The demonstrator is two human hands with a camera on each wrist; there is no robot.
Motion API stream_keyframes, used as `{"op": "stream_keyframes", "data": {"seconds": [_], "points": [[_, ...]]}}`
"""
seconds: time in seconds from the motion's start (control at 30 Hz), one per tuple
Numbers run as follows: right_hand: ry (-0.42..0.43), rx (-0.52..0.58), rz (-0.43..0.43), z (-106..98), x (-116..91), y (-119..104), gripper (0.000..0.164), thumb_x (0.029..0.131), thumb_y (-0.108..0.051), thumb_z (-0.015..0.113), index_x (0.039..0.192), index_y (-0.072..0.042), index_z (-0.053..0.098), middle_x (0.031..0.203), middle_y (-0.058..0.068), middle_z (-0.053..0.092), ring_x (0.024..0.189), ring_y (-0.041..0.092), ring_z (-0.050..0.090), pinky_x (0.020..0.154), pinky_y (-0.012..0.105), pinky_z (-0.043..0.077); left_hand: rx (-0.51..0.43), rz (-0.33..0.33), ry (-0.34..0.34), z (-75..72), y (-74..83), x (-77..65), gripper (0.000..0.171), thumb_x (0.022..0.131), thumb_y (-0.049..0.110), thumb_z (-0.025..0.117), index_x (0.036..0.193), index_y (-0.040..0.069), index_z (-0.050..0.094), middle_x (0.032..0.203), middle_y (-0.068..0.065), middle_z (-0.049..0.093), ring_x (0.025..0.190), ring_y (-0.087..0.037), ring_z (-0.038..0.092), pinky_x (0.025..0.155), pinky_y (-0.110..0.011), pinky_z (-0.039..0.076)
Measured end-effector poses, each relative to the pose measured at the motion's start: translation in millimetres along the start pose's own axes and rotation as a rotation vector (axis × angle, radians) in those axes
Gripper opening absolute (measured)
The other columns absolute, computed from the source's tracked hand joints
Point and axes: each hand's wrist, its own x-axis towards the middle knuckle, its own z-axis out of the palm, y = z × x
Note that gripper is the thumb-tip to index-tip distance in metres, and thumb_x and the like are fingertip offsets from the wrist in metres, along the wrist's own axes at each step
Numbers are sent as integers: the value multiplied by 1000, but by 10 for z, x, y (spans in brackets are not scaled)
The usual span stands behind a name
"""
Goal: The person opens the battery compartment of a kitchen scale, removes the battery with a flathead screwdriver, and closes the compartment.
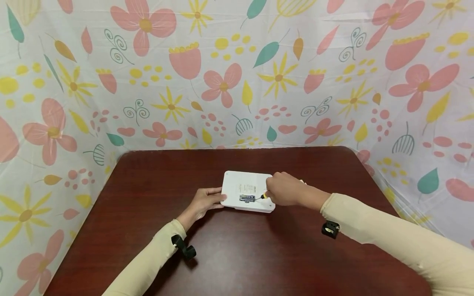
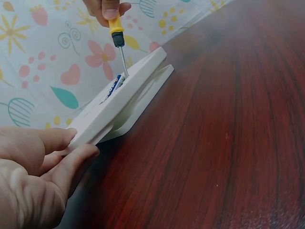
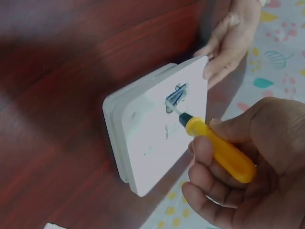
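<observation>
- The left hand (image 1: 203,201) pinches the near-left edge of a white device (image 1: 231,185) on the worktop (image 1: 222,255); a weak pinch could let it swivel under a sideways shove.
- Batteries (image 1: 247,198) sit in the device's upward face, at risk of a scratched wrapper should the metal tip dig in; whether tip and battery touch is unclear.
- Too much leverage at their right end could flip one out to roll across the worktop.
- The screwdriver (image 3: 233,160) slants in from the right; a slipping tip could skid over the face toward the left thumb.
- The right hand (image 1: 285,189) grips its yellow handle; a hard push there could tip or slide the device.
- The count, left to right: two hands, one device, apparently two batteries, one screwdriver, and one white piece (image 1: 303,182), mostly hidden behind the right hand.
</observation>
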Motion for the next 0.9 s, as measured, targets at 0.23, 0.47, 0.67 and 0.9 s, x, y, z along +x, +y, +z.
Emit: {"op": "stream_keyframes", "data": {"seconds": [0.23,0.47,0.67,0.9], "points": [[56,117,30,86,-49,71,34,93,-9,72,59,-8,68,48,-12,35,47,3,27,47,18,29,-13,-2,5,1,-1,4,45,90,-8,71,133,-15,59,115,-29,70,83,-19,72,73,-31,64],[90,217,45,203,-197,213,15,96,-7,70,86,-3,80,56,-5,55,46,2,30,46,17,26,-6,6,3,4,-6,4,46,89,-8,72,133,-15,59,113,-29,70,83,-19,72,73,-32,65],[100,239,93,372,-301,351,17,98,-14,69,104,-4,81,89,3,78,51,1,40,58,23,37,6,19,1,2,4,-8,44,90,-7,72,132,-15,60,113,-28,70,83,-19,72,73,-31,64],[121,305,109,622,-417,467,17,100,-15,67,105,-5,80,72,-8,67,53,0,37,54,19,39,-7,7,-4,31,-4,-17,44,90,-8,71,132,-15,59,110,-26,71,83,-19,71,73,-31,64]]}}
